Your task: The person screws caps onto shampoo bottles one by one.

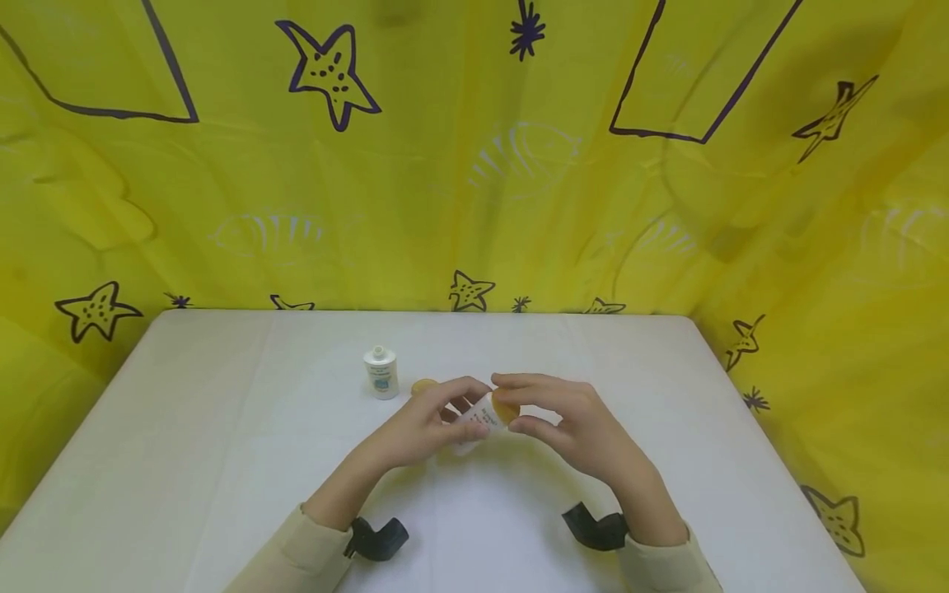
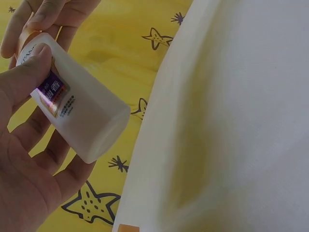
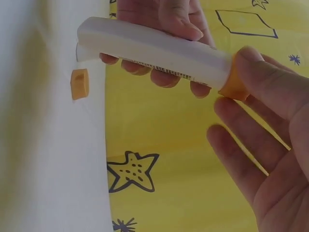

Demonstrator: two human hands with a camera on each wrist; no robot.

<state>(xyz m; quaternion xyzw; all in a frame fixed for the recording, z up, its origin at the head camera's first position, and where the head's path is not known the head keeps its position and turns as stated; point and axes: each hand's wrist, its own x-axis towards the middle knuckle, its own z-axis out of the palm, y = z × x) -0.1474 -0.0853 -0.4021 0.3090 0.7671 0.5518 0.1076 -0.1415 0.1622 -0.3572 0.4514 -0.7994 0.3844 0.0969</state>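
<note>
My left hand (image 1: 428,424) grips a white shampoo-style bottle (image 2: 82,104) by its body, tilted with the base toward the lower left in the head view. A printed label with a purple patch faces the left wrist camera. On the bottle's upper end sits an orange cap (image 1: 507,407), which my right hand (image 1: 574,420) pinches between thumb and fingers. In the right wrist view the cap meets the bottle's neck end, with the thumb on it and two lower fingers held away. A second orange cap (image 1: 423,385) lies on the table just behind my left hand, partly hidden by it.
A small white bottle (image 1: 381,375) with a bare neck stands upright on the white table (image 1: 282,461), left of the loose cap. A yellow curtain (image 1: 415,198) with starfish drawings hangs behind and around the table. Black straps (image 1: 378,539) sit at both wrists.
</note>
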